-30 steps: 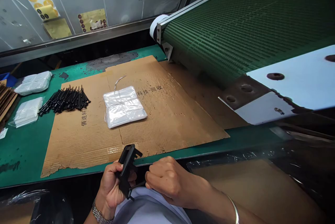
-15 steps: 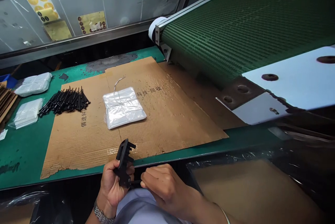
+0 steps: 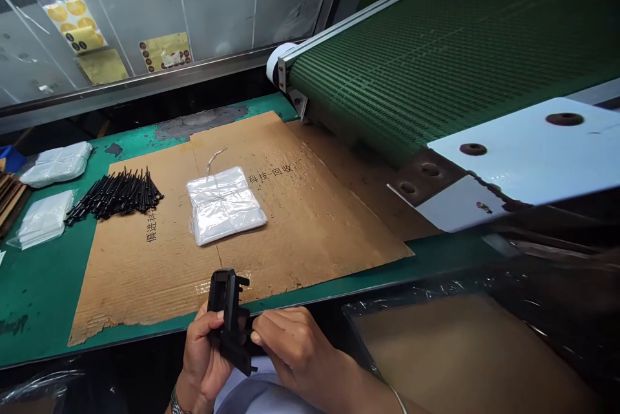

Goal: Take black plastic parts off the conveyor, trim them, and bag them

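Observation:
My left hand (image 3: 206, 356) is closed around a black plastic frame-like part (image 3: 227, 310), with the thumb on its side and short prongs jutting to the right. My right hand (image 3: 293, 343) is curled in a pinch beside the part's right side. A thin black pin runs between the part and those fingertips, mostly hidden now. Both hands are in front of the bench edge, above my lap. Beyond them, a tied stack of clear plastic bags (image 3: 225, 207) lies on a cardboard sheet (image 3: 310, 227). Left of it is a pile of thin black pins (image 3: 119, 194).
Two more bag stacks lie on the green bench (image 3: 33, 298), one tied (image 3: 55, 163) and one loose (image 3: 46, 219). A green conveyor belt (image 3: 436, 52) with a white side plate (image 3: 523, 149) rises at right. A plastic-lined carton (image 3: 450, 349) stands below the bench.
The black part has turned in my left hand, so its frame opening faces me more. My right hand has shifted slightly left, closer to the part. The view has moved a little.

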Tool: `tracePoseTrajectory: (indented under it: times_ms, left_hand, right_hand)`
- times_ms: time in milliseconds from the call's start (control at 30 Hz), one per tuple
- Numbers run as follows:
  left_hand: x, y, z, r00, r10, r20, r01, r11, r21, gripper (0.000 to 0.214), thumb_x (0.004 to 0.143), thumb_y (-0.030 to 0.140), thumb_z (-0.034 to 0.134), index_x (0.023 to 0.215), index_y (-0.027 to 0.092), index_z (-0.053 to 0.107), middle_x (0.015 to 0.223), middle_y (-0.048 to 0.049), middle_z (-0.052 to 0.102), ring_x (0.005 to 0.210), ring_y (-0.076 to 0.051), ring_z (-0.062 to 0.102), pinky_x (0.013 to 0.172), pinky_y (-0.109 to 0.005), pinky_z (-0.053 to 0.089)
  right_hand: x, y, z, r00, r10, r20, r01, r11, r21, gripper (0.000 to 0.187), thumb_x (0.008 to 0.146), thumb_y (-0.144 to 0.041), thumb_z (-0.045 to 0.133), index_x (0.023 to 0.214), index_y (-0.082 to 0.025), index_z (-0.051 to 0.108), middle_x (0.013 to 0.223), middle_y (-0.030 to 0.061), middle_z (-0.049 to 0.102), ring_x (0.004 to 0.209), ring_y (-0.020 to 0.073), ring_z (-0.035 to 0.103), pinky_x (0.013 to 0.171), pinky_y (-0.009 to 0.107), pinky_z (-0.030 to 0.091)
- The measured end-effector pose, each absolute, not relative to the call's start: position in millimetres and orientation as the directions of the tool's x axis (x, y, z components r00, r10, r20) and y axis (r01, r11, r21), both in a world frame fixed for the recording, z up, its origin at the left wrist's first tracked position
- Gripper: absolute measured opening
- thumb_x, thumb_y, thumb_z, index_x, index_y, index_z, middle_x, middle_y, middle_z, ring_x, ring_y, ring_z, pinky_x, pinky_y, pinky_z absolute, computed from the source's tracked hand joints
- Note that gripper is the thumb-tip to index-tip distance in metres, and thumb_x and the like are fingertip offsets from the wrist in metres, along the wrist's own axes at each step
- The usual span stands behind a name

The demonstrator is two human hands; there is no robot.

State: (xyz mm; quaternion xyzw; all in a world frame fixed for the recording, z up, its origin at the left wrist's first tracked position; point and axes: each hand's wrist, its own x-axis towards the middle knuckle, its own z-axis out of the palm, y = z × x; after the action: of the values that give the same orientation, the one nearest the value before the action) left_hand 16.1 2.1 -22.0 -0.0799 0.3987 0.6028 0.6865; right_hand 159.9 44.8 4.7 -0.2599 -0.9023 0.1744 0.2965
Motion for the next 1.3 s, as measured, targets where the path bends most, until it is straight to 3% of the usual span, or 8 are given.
tracePoseTrajectory:
  times_ms: [200,433,633,833,1033,1233,1300]
  left_hand:
    - [18,-3,-23,0.06,0.82,-0.569,-0.853,0.338,0.397,0.016,0.049,0.007,0.068,0.062,0.014,0.061,0.052,0.0,0.057,0.043,-0.007,0.046,0.045,-0.019,0.037]
    - [4,-10,-34,0.15,0.918,-0.367,-0.654,0.37,0.66,0.027,0.052,0.029,0.075,0.074,0.015,0.067,0.056,-0.0021,0.057,0.048,-0.012,0.048,0.047,-0.024,0.035]
    - [-12,-5,-41,0.204,0.935,-0.29,-0.437,0.352,0.828,0.03,0.044,0.037,0.078,0.049,0.014,0.061,0.048,-0.0015,0.05,0.046,-0.011,0.038,0.047,-0.027,0.028]
    - [-15,-2,-45,0.349,0.893,-0.283,-0.378,0.41,0.83,0.032,0.042,0.042,0.077,0.043,0.016,0.058,0.042,-0.0009,0.044,0.044,-0.013,0.036,0.049,-0.029,0.026]
    - [-10,-2,-46,0.184,0.944,-0.275,-0.494,0.331,0.804,0.032,0.041,0.041,0.078,0.044,0.016,0.057,0.044,-0.0009,0.044,0.047,-0.014,0.038,0.05,-0.029,0.025]
    - [-11,2,-44,0.134,0.954,-0.268,-0.524,0.298,0.798,0.036,0.046,0.047,0.074,0.042,0.016,0.056,0.041,-0.0004,0.041,0.046,-0.012,0.034,0.049,-0.028,0.025]
    - [-15,3,-42,0.122,0.957,-0.264,-0.509,0.289,0.811,0.035,0.047,0.046,0.074,0.045,0.015,0.058,0.043,-0.0003,0.043,0.047,-0.012,0.035,0.049,-0.027,0.026]
  right_hand:
    - [164,62,-1,-0.614,0.635,0.469,0.364,0.755,-0.545,0.032,0.092,-0.015,0.025,0.064,-0.019,0.039,0.051,-0.0036,0.042,0.044,0.0089,0.039,0.045,0.022,0.027]
    - [169,73,-6,-0.665,0.637,0.389,0.299,0.705,-0.643,0.037,0.095,-0.027,0.023,0.062,-0.019,0.039,0.051,-0.0047,0.04,0.044,0.0077,0.037,0.046,0.021,0.028]
    - [170,67,6,-0.74,0.552,0.385,0.206,0.731,-0.651,0.038,0.095,-0.026,0.022,0.063,-0.018,0.04,0.053,-0.0035,0.041,0.047,0.0083,0.037,0.046,0.022,0.029]
    - [166,65,6,-0.786,0.482,0.386,0.116,0.729,-0.674,0.036,0.094,-0.025,0.023,0.063,-0.019,0.04,0.054,-0.0035,0.039,0.048,0.0085,0.033,0.046,0.022,0.028]
    - [167,63,4,-0.788,0.424,0.446,0.023,0.745,-0.667,0.036,0.093,-0.024,0.023,0.058,-0.02,0.032,0.051,-0.0047,0.033,0.046,0.0088,0.029,0.045,0.023,0.025]
    - [176,52,2,-0.861,0.251,0.442,-0.078,0.793,-0.604,0.042,0.093,-0.027,0.018,0.055,-0.02,0.033,0.048,-0.0043,0.037,0.044,0.009,0.031,0.044,0.024,0.024]
    - [179,50,1,-0.851,0.297,0.433,-0.064,0.76,-0.647,0.046,0.094,-0.031,0.015,0.055,-0.019,0.037,0.048,-0.0038,0.04,0.044,0.0086,0.033,0.045,0.024,0.026]
